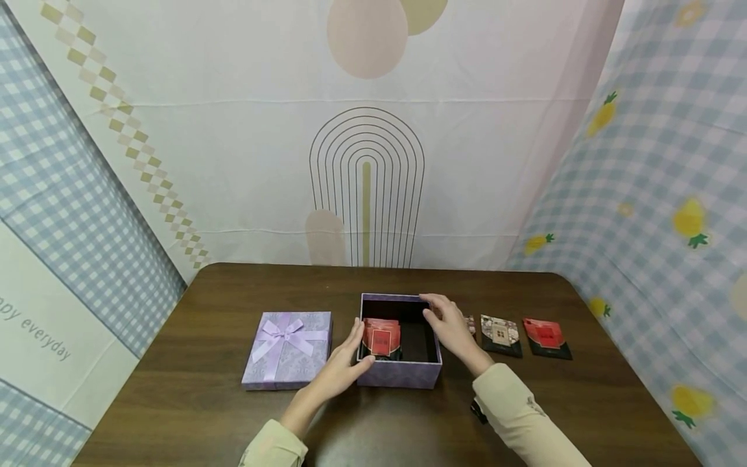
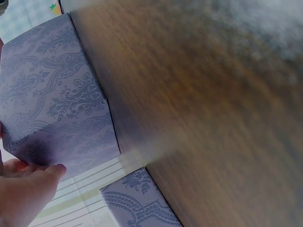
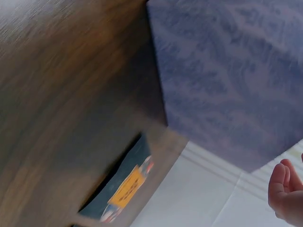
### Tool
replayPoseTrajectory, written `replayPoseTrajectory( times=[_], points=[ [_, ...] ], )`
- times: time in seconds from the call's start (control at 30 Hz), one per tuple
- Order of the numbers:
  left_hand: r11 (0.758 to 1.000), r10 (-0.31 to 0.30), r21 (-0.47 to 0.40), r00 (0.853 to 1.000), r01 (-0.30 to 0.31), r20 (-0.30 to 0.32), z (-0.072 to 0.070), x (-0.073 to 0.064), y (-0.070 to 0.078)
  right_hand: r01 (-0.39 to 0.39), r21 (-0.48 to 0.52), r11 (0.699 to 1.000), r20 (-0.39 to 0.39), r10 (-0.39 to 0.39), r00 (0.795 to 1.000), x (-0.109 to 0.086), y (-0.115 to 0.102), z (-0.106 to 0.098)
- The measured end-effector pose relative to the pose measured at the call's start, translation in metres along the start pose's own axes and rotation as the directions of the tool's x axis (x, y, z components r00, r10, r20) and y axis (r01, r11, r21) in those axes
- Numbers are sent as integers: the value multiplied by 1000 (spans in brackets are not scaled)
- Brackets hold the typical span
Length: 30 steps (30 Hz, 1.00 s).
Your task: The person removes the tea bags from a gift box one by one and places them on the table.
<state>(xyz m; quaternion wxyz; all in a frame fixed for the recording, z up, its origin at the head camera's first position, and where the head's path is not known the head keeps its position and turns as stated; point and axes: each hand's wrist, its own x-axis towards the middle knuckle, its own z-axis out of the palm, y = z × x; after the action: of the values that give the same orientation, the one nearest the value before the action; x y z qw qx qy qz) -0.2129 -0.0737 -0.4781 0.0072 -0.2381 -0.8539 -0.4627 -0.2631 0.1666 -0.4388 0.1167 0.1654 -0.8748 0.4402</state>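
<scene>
A lilac patterned box (image 1: 399, 375) stands uncovered on the table. Several red-and-black sachets (image 1: 382, 340) lie in its left part, with bare dark floor beside them. My left hand (image 1: 338, 370) rests against the box's left side, fingers extended and thumb near the front rim. At the right rear rim, my right hand (image 1: 449, 324) touches the box with slightly bent fingers. In the left wrist view the fingers (image 2: 35, 182) meet the patterned wall. The right wrist view shows bent fingertips (image 3: 284, 184) near the box's upper corner.
A lilac lid (image 1: 292, 353) with a ribbon bow lies left of the box. To the right lie a floral-and-black sachet (image 1: 500, 335) and a red-and-black sachet (image 1: 547, 338); another sachet (image 1: 470, 324) is partly hidden by my right hand. A small black object (image 1: 478, 411) shows beside the right sleeve.
</scene>
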Motion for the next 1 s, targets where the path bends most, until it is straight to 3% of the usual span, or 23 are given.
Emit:
replayPoseTrajectory(
  times=[0.27, 0.53, 0.7, 0.9, 1.0],
  points=[
    [1000, -4, 6, 1000, 4, 5, 1, 0, -2, -41, 73, 996, 89, 34, 995, 1, -12, 22],
    [1000, 3, 13, 1000, -3, -3, 2, 0, -3, -53, -6, 999, 196, 53, 979, 0, -15, 44],
    [1000, 13, 20, 1000, -12, -9, 2, -1, -3, -21, -104, 994, 296, 51, 954, 1, -11, 51],
    [1000, 14, 15, 1000, -14, -16, 2, 0, -2, -45, -216, 975, 405, 132, 905, 4, -9, 56],
    [1000, 17, 12, 1000, -16, -18, 2, 1, -2, -36, -272, 962, 428, 154, 891, 4, -9, 57]
  ],
)
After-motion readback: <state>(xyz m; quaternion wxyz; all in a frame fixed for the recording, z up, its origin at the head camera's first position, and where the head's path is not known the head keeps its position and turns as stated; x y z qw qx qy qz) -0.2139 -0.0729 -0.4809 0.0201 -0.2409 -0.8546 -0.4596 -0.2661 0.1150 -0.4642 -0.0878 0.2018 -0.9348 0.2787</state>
